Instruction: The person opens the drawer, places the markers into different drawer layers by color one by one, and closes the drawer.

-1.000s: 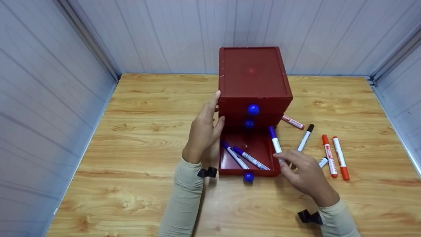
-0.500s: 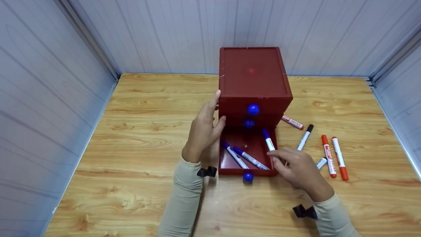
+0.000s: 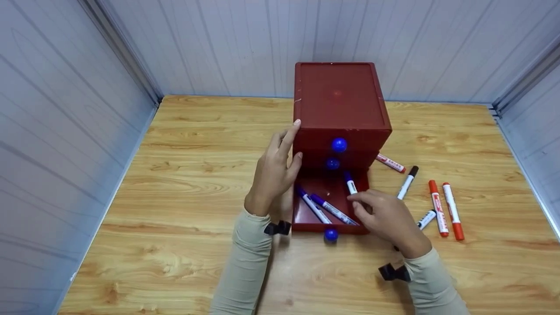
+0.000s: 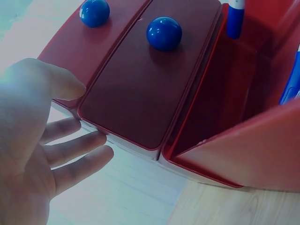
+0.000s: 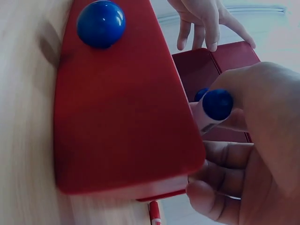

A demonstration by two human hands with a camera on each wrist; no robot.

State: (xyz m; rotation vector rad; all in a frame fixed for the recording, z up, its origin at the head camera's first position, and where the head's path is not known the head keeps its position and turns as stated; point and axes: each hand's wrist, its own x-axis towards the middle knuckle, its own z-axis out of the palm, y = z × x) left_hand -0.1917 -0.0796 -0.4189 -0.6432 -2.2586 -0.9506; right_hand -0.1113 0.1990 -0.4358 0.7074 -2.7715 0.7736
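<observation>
A dark red drawer cabinet (image 3: 339, 96) with blue ball knobs stands on the table, its bottom drawer (image 3: 306, 228) pulled out. Two blue-capped markers (image 3: 314, 205) lie inside that drawer. My right hand (image 3: 387, 218) pinches another blue-capped marker (image 3: 351, 186) between thumb and fingers, over the drawer's right part; its blue end (image 5: 218, 105) points at the right wrist camera. My left hand (image 3: 273, 173) rests along the cabinet's left side, fingers extended. In the left wrist view its thumb (image 4: 68, 86) touches the cabinet front near the closed drawers.
To the right lie two red-and-white markers (image 3: 439, 208), a black-capped marker (image 3: 407, 181) and a white marker (image 3: 426, 218) partly behind my right hand. One more red marker (image 3: 390, 162) lies against the cabinet's right side. Panel walls (image 3: 227, 48) enclose the table.
My right hand has moved left and slightly forward, carrying the marker from the drawer's right edge to over its inside. The left hand stays at the cabinet's side.
</observation>
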